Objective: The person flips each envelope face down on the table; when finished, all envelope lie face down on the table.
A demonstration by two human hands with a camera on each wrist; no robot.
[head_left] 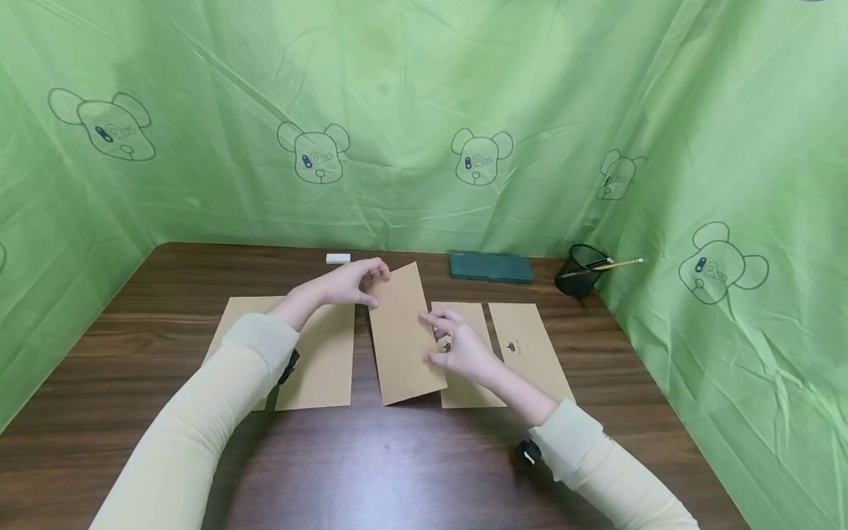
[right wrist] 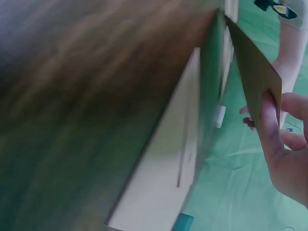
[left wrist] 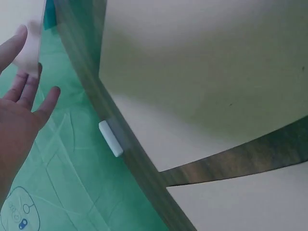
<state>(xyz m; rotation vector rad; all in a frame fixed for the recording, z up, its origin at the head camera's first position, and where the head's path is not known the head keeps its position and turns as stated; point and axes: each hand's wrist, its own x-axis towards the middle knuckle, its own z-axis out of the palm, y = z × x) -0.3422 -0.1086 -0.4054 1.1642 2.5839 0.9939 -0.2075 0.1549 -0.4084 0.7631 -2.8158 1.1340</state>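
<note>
A thin brown kraft-paper rectangle [head_left: 405, 338] is held tilted up off the table in the middle of the head view. My left hand [head_left: 350, 283] pinches its upper left edge, thumb in front and fingers behind. At its right edge my right hand [head_left: 464, 352] grips it between thumb and fingers, as the right wrist view also shows. Similar kraft rectangles lie flat on both sides: one left [head_left: 324, 361], another farther left partly under my left arm, and one right [head_left: 472, 386] partly behind my right hand. The far right one [head_left: 530, 331] bears a small black crown print.
At the back of the dark wooden table [head_left: 391, 471] lie a white eraser-like block [head_left: 338, 258] and a dark green flat case [head_left: 490, 267]. A black mesh cup [head_left: 576, 283] with pencils stands back right. Green curtains [head_left: 397, 88] enclose the table's back and sides.
</note>
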